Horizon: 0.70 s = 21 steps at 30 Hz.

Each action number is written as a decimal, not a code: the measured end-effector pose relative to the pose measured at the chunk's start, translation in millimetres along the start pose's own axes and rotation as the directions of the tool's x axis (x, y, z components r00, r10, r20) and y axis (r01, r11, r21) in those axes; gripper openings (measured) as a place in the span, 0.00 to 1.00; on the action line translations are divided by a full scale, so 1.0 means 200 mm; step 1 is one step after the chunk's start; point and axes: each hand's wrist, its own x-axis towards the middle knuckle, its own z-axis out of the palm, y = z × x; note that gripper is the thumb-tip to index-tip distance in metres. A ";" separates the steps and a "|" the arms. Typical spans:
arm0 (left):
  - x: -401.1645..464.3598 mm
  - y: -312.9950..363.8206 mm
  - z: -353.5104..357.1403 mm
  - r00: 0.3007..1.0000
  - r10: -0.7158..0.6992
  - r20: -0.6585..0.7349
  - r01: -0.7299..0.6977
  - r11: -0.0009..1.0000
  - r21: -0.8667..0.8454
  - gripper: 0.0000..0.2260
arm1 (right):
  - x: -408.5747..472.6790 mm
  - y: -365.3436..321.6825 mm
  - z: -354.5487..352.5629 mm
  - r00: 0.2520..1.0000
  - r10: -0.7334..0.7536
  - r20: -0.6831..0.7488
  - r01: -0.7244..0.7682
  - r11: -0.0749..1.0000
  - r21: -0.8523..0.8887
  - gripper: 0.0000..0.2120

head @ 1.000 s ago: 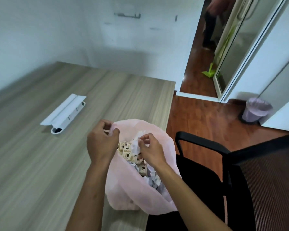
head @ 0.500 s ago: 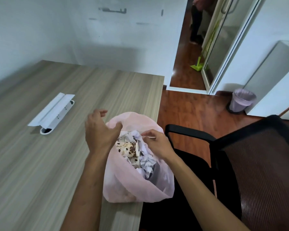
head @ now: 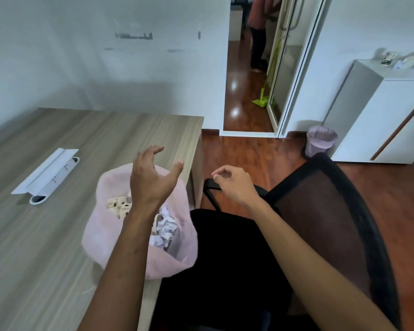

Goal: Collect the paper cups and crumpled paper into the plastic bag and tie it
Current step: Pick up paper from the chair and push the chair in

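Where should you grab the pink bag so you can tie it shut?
Probably the loose top rim of the pink bag, from above, one hand on each side. The mouth gapes upward over the paper cups and crumpled paper, and the thin plastic should bunch easily. Both the left hand and right hand are empty.

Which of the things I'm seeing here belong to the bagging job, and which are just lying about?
Job: plastic bag, paper cups, crumpled paper, left hand, right hand.

Lying about: white cable cover on the desk, office chair, lined bin, cabinet.
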 end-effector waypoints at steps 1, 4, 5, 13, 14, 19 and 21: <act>-0.03 0.06 0.05 1.000 0.003 0.025 -0.002 1.000 -0.012 0.26 | 0.00 0.04 -0.10 1.000 -0.004 -0.008 0.004 0.999 -0.039 0.06; -0.13 0.26 0.21 0.996 -0.003 0.091 0.006 0.999 -0.038 0.26 | 0.00 0.17 -0.40 0.999 -0.014 -0.034 0.008 0.987 -0.159 0.07; -0.18 0.33 0.26 0.993 -0.002 0.114 0.007 0.999 -0.047 0.26 | -0.01 0.22 -0.49 0.998 -0.030 -0.056 0.018 0.980 -0.197 0.07; -0.64 0.77 0.71 0.917 -0.037 0.398 0.050 0.998 -0.022 0.41 | -0.12 0.59 -1.15 0.945 -0.176 -0.276 0.057 0.919 -0.391 0.16; -0.71 0.80 0.76 0.897 -0.040 0.441 0.053 0.998 -0.017 0.42 | -0.14 0.64 -1.20 0.942 -0.162 -0.294 0.036 0.919 -0.392 0.20; -1.04 0.88 0.98 0.649 -0.100 0.754 0.078 0.995 0.066 0.53 | -0.22 0.82 -1.31 0.984 0.084 -0.157 -0.123 0.958 -0.259 0.39; -1.14 0.88 1.05 0.503 -0.169 0.847 0.077 0.986 0.151 0.57 | -0.24 0.89 -1.29 0.989 0.108 -0.097 -0.130 0.957 -0.260 0.40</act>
